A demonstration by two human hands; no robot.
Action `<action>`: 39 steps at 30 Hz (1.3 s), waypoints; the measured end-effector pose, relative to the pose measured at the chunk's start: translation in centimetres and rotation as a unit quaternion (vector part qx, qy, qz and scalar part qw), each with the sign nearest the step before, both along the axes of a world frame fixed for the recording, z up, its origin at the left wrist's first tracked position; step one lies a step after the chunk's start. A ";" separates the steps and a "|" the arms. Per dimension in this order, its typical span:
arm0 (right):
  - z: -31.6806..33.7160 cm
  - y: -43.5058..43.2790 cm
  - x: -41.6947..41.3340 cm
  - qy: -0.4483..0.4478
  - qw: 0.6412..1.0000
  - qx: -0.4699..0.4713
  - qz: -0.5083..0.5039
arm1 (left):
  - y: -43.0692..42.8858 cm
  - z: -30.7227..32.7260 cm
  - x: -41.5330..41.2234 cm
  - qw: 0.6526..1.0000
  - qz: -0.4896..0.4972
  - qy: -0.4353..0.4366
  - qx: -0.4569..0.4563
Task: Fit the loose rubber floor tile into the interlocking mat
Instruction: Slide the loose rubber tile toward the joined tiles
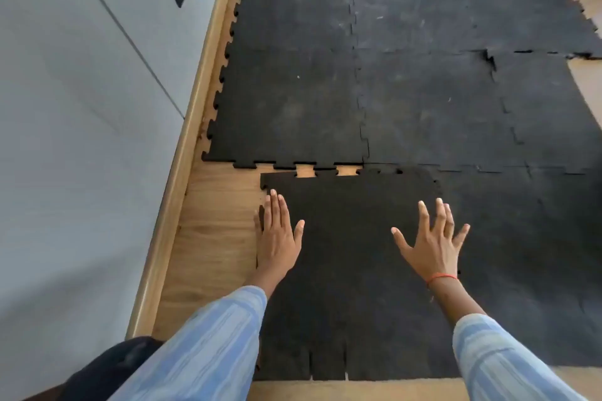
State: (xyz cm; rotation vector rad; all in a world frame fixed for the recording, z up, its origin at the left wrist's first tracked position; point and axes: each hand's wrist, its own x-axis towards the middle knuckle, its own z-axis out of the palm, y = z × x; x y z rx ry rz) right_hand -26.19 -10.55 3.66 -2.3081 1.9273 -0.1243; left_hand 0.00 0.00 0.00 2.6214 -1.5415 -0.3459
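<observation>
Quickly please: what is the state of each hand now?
Left hand: open, flat on the loose rubber tile, holding nothing.
Right hand: open, fingers spread, holding nothing.

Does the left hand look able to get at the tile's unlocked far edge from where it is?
Probably yes: the left hand lies flat on the loose tile, nothing between it and that edge.

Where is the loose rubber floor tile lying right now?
In the head view, the loose tile lies low and centre under both flat hands, left hand and right hand, just short of the mat's toothed edge, with wooden floor to its left.
</observation>
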 end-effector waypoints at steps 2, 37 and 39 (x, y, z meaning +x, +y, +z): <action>-3.8 -0.3 -0.5 0.037 0.997 0.054 -0.034 | -0.7 -4.0 0.1 0.999 0.011 -0.024 0.019; -9.6 -3.1 -4.8 -0.137 0.906 0.135 -0.376 | -2.6 -6.2 3.0 0.876 0.395 0.269 0.069; -9.1 -3.3 -4.8 -0.175 0.891 0.118 -0.403 | -2.7 -5.9 3.4 0.863 0.409 0.292 0.059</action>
